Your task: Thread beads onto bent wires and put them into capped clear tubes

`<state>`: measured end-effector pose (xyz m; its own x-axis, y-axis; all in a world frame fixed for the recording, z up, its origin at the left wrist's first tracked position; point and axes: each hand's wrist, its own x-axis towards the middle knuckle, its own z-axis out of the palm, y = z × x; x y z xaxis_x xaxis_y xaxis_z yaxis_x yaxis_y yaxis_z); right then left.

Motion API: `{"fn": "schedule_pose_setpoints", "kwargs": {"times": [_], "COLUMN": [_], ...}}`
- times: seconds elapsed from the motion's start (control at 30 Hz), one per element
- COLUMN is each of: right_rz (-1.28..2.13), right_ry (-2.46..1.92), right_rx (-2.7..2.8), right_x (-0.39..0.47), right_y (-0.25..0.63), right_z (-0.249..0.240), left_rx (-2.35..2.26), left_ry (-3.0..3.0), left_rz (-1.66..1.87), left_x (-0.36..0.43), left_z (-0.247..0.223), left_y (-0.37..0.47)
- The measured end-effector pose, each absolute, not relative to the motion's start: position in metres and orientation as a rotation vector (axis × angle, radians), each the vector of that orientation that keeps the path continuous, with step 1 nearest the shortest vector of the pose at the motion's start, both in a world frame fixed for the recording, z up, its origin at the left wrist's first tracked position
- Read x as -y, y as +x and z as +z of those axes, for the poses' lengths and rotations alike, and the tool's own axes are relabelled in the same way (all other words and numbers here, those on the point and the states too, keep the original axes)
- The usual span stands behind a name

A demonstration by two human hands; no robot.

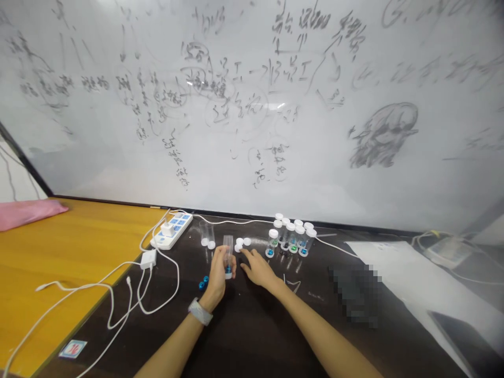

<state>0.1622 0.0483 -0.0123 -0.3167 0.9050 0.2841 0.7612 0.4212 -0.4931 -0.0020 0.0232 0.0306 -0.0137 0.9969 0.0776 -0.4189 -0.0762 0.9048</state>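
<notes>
My left hand is wrapped round a clear tube with a white base, held upright. Something blue shows near the tube's bottom, and its top has no cap. My right hand reaches to a few white caps lying on the dark table, thumb and index finger apart. The index fingertip is at the nearest cap; whether it touches is hard to tell. Small blue round pieces lie left of my left hand. Two open clear tubes with white bases stand behind it.
Several white-capped tubes with blue or green pieces stand at the back right. On the left are a power strip, a white charger and loose white cables. A whiteboard rises behind the table. A pixelated dark patch lies right.
</notes>
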Motion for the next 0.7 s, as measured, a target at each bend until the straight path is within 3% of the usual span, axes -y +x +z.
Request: {"fn": "schedule_pose_setpoints", "kwargs": {"times": [0.27,0.4,0.53,0.7], "right_rz": [0.43,0.552,0.865,0.912], "right_ry": [-1.321,-1.181,-0.991,-0.998], "right_rx": [2.123,2.036,1.612,1.539], "right_x": [-0.078,-0.061,-0.037,-0.012], "right_y": [0.139,0.155,0.183,0.212], "right_z": [-0.005,-0.002,0.011,0.027], "left_rx": [-0.882,-0.962,-1.012,-0.962], "left_ry": [1.133,1.291,1.403,1.577], "left_rz": [1.457,1.373,1.256,1.204], "left_x": [-0.024,-0.023,-0.017,-0.007], "left_z": [0.03,0.026,0.03,0.036], "left_y": [0.0,0.0,0.003,0.007]}}
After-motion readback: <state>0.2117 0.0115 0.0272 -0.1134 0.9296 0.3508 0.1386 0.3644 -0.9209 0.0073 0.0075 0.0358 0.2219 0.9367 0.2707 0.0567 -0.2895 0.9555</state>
